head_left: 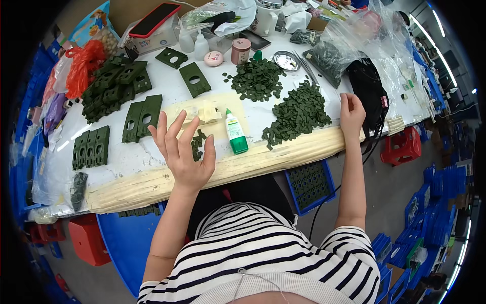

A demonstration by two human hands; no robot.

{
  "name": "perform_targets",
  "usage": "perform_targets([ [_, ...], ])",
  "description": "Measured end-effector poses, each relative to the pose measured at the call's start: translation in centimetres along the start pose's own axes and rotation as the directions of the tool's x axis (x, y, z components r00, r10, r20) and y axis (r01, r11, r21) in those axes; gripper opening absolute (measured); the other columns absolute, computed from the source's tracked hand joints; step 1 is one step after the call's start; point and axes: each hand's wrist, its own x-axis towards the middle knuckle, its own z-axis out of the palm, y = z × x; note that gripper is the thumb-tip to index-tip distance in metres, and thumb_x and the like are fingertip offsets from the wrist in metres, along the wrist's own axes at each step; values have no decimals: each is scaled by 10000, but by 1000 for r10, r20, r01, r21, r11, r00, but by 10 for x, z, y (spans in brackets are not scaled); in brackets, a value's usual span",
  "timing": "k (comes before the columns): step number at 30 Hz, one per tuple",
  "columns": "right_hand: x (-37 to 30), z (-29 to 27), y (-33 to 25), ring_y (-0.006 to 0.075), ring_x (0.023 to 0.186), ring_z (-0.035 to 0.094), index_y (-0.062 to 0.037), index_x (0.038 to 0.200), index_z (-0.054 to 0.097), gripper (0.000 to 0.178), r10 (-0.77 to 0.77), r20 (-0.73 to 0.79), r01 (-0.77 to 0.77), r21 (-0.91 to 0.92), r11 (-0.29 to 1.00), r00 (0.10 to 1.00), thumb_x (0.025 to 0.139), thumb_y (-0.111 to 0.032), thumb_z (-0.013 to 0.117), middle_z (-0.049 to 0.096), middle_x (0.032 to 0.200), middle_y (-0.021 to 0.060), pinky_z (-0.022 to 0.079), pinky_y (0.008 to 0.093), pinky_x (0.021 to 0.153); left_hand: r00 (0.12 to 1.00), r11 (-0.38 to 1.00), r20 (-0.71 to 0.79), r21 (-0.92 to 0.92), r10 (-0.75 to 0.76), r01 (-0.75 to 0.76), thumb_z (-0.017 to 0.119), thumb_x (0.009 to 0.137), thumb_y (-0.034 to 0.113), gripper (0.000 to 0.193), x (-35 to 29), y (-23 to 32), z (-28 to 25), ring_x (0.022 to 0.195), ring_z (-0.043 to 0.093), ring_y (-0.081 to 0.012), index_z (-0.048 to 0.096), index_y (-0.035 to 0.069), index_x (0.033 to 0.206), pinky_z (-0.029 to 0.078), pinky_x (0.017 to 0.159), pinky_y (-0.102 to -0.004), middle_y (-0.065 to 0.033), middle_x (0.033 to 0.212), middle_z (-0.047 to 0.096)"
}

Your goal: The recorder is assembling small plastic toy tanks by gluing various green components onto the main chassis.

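Observation:
My left hand is raised over the near edge of the table, fingers spread and nothing in them. Just beyond its thumb lie a few small dark green pieces. To its right, a white glue bottle with a green nozzle and base rests on a yellowish sheet beside a pale block. At the right edge of the table my right hand has its fingers curled together; anything between them is hidden. Nearest to it is a heap of small green pieces, with another heap farther back.
Flat green plates with holes lie at left, some stacked. A phone, pink tin, metal lid and tweezers are farther back. A black bag sits at right. Blue trays are below the padded edge.

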Motion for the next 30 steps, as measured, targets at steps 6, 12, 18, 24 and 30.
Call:
perform_targets([
  [6,57,29,-36,361,889,636,-30,1015,667,192,-433,353,533,-268,802,829,857,-48,558,680,934,166,507,416,780,999,999,34,38,8,-9,673,802,116,397,5,3,-2,1361,316,-395,576,70,1185,132,1134,-586,-120,1290,524],
  [12,81,50,-28,351,867,637,-38,957,665,160,-352,549,634,-496,593,758,860,-78,544,668,865,172,504,441,758,998,999,55,37,-2,0,661,800,109,378,4,5,-4,1352,320,-397,578,56,1165,128,1137,-585,-137,1278,523],
  [18,83,55,-31,327,816,628,-58,877,644,111,-390,590,700,-503,507,707,865,-97,542,642,778,149,499,438,737,997,1000,73,15,-22,21,651,811,124,370,3,5,-6,1352,316,-401,566,59,1165,114,1141,-587,-141,1271,523],
  [24,86,54,-36,337,826,646,-45,891,636,96,-371,569,670,-517,533,734,853,-83,555,670,828,155,509,430,728,997,999,65,-18,-30,32,691,788,159,369,3,5,-7,1337,334,-391,601,71,1135,97,1142,-605,-130,1264,517],
  [30,60,27,-81,257,760,686,17,936,648,136,-232,556,377,-160,912,798,804,-4,624,693,816,148,532,334,695,997,999,62,-23,-42,43,679,805,175,349,1,4,-8,1336,332,-388,602,74,1130,94,1142,-606,-126,1258,519],
])
